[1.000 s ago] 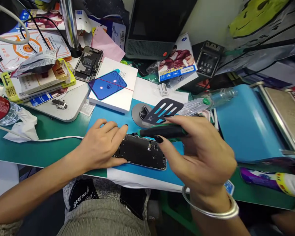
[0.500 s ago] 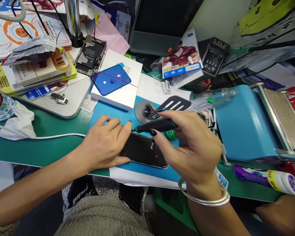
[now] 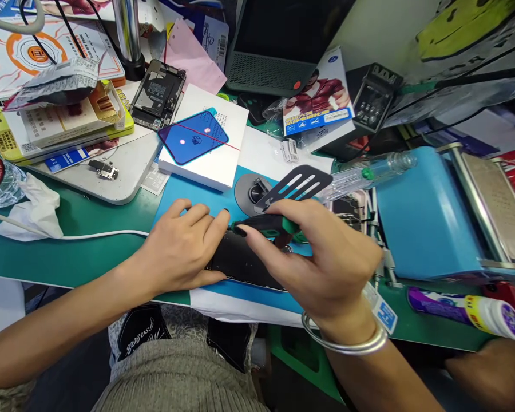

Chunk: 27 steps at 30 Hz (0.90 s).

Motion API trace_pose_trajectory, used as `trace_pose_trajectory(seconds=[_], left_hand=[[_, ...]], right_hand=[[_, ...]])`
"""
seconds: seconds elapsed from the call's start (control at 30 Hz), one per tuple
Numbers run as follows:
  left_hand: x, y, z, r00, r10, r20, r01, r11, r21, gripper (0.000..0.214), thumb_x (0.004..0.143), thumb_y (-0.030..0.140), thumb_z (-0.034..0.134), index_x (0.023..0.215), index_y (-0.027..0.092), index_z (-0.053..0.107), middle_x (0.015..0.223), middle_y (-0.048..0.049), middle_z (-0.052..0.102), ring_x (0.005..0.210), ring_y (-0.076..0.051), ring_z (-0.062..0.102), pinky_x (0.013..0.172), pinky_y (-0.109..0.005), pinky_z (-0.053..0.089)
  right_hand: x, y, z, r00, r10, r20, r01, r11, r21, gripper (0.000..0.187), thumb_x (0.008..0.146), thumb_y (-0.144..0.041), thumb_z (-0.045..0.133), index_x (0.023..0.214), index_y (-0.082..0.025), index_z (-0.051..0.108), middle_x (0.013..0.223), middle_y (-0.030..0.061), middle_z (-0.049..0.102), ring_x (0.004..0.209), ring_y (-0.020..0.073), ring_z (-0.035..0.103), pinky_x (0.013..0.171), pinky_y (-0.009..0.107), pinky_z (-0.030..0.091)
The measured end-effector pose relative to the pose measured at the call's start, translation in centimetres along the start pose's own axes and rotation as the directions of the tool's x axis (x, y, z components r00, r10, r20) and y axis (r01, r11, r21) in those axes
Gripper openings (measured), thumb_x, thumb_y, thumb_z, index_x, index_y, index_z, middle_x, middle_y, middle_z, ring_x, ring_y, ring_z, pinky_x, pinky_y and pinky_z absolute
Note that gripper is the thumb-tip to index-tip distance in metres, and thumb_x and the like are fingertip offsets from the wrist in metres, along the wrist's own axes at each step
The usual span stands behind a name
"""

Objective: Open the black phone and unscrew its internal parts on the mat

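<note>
A black opened phone lies on a blue mat at the bench's front. My left hand grips its left end, thumb along the near edge and curled fingers at the far edge. Held nearly level above the phone is a black and green screwdriver, in the closed fingers of my right hand. Its tip points left, close to my left index finger; whether it touches anything is hidden. Behind the screwdriver rest a round grey suction cup and a slotted black plate.
Beyond the mat stands a white phone box. Another opened phone lies to its left. A blue machine and a purple-and-white bottle are at the right. A white cable crosses the bench from the left.
My right hand and the screwdriver have shifted left, with the handle now gripped nearer its tip and covering more of the phone. My left hand stays nearly in place.
</note>
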<state>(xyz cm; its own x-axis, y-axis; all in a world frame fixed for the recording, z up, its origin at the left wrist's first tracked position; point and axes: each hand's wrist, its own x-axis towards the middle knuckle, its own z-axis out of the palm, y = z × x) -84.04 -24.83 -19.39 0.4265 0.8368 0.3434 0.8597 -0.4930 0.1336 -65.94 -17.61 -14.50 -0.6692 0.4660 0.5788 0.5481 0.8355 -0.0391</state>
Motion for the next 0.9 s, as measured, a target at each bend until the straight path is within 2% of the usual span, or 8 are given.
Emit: trace_pose_trajectory(seconds=[0.1, 0.2, 0.27, 0.4, 0.6, 0.9], left_hand=[[0.0, 0.0, -0.1, 1.000, 0.001, -0.006, -0.001, 1.000, 0.011, 0.079, 0.082, 0.062, 0.069, 0.124, -0.001, 0.049, 0.098, -0.0163, 0.071, 0.096, -0.031, 0.062, 0.084, -0.041, 0.038], [0.1, -0.1, -0.1, 1.000, 0.010, -0.016, -0.009, 1.000, 0.023, 0.086, 0.076, 0.063, 0.075, 0.124, -0.004, 0.050, 0.098, -0.0164, 0.071, 0.095, -0.031, 0.062, 0.083, -0.041, 0.038], [0.1, -0.1, 0.0, 1.000, 0.012, -0.022, -0.012, 1.000, 0.026, 0.090, 0.073, 0.063, 0.078, 0.124, -0.005, 0.050, 0.098, -0.0169, 0.071, 0.095, -0.031, 0.062, 0.083, -0.042, 0.038], [0.2, 0.0, 0.0, 1.000, 0.006, -0.020, -0.005, 1.000, 0.015, 0.089, 0.073, 0.063, 0.078, 0.123, -0.004, 0.050, 0.098, -0.0169, 0.071, 0.095, -0.031, 0.062, 0.083, -0.042, 0.038], [0.1, -0.1, 0.1, 1.000, -0.004, -0.008, 0.005, 1.000, 0.018, 0.086, 0.075, 0.063, 0.076, 0.124, -0.003, 0.050, 0.099, -0.0164, 0.072, 0.096, -0.031, 0.063, 0.084, -0.041, 0.038], [0.1, 0.0, 0.0, 0.999, 0.016, -0.044, -0.015, 1.000, 0.019, 0.086, 0.074, 0.063, 0.078, 0.121, -0.005, 0.054, 0.094, -0.0155, 0.072, 0.094, -0.030, 0.064, 0.083, -0.042, 0.039]], right_hand=[[0.7, -0.2, 0.9, 0.997, 0.063, -0.051, -0.069, 0.990, -0.122, 0.023, 0.090, -0.039, 0.067, 0.086, -0.017, 0.061, 0.052, -0.0060, 0.052, 0.042, 0.0072, 0.047, 0.043, 0.024, 0.031], [1.2, -0.1, 2.0, 0.982, 0.178, -0.056, -0.185, 0.968, -0.167, 0.032, 0.091, -0.044, 0.062, 0.075, -0.016, 0.059, 0.048, -0.0059, 0.046, 0.039, 0.0071, 0.044, 0.043, 0.024, 0.026], [1.3, -0.1, 2.3, 0.979, 0.195, -0.060, -0.202, 0.969, -0.141, 0.030, 0.091, -0.041, 0.063, 0.074, -0.017, 0.058, 0.049, -0.0058, 0.046, 0.041, 0.0071, 0.045, 0.044, 0.023, 0.027], [1.1, -0.2, 1.7, 0.983, 0.150, -0.102, -0.156, 0.986, -0.063, 0.019, 0.089, -0.031, 0.065, 0.077, -0.018, 0.058, 0.052, -0.0066, 0.051, 0.043, 0.0063, 0.048, 0.044, 0.021, 0.032], [0.9, 0.0, 1.2, 0.989, 0.102, -0.106, -0.112, 0.989, -0.099, 0.019, 0.089, -0.030, 0.065, 0.076, -0.018, 0.058, 0.052, -0.0064, 0.052, 0.044, 0.0065, 0.050, 0.044, 0.021, 0.033], [1.0, -0.1, 1.5, 0.982, 0.169, -0.082, -0.177, 0.978, -0.109, 0.013, 0.086, -0.026, 0.064, 0.075, -0.020, 0.061, 0.054, -0.0034, 0.060, 0.044, 0.0104, 0.055, 0.044, 0.024, 0.038]])
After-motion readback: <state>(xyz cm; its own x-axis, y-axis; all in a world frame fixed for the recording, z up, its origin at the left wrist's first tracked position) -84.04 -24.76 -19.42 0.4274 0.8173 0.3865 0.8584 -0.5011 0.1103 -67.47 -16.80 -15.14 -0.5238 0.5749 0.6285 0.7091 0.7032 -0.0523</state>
